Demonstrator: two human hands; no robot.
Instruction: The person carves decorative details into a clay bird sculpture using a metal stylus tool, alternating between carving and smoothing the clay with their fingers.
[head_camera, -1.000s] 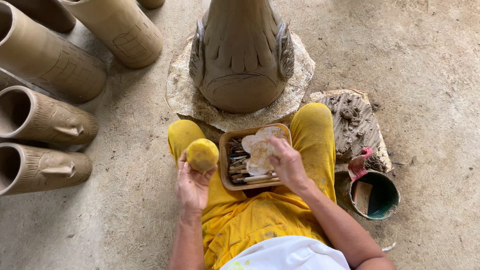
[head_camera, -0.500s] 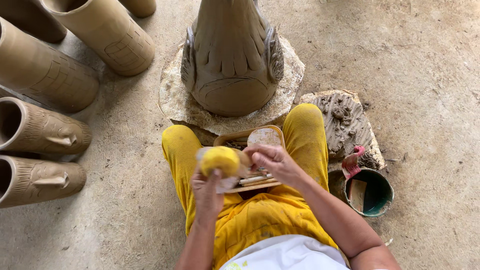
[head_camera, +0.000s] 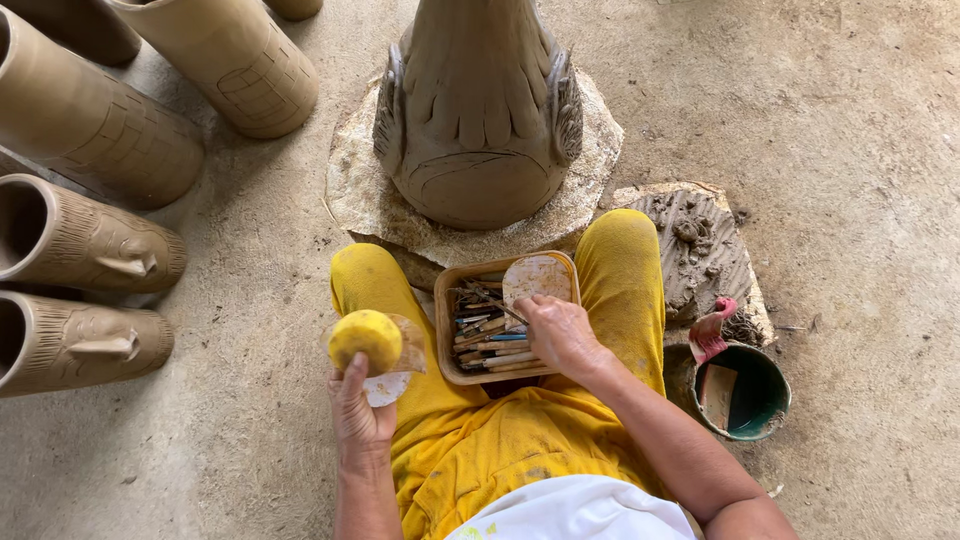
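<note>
Your left hand (head_camera: 360, 415) grips a yellow sponge (head_camera: 365, 338), porous and matt, with thin pale scraps against it. Your right hand (head_camera: 560, 335) rests in a smooth tan tray (head_camera: 445, 330) of wooden-handled tools (head_camera: 485, 335). The tall pot (head_camera: 478, 110) before you is damp, matt brown clay on a rough stone slab (head_camera: 590, 190). The green bucket (head_camera: 775, 395) looks like smooth plastic; the floor (head_camera: 850, 120) is gritty concrete.
</note>
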